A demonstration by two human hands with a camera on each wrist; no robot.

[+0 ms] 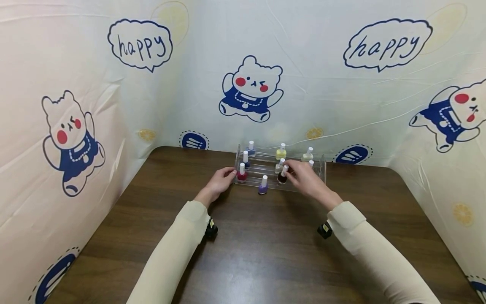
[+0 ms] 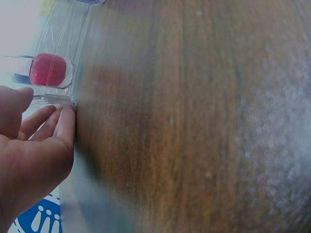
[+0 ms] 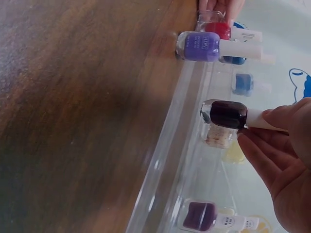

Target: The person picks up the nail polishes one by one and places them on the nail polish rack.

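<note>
My right hand (image 1: 305,177) pinches the white cap of a dark nail polish bottle (image 3: 228,115) at the clear stepped rack (image 1: 319,171). Just behind that bottle is a glittery nail polish bottle (image 3: 217,136). My left hand (image 1: 219,182) touches the rack's left end with its fingertips, its thumb apart from them. Closest to it in the rack is a red nail polish bottle (image 2: 48,70). A purple nail polish bottle (image 1: 263,185) stands upright in front of the rack, on the table.
Other bottles stand in the rack: blue (image 1: 250,148), dark blue (image 1: 245,160), yellow (image 1: 281,152), pale (image 1: 308,155) and dark purple (image 3: 200,216). The rack stands near the back edge of the brown wooden table (image 1: 258,253). Printed cloth (image 1: 322,101) hangs behind it and along both sides.
</note>
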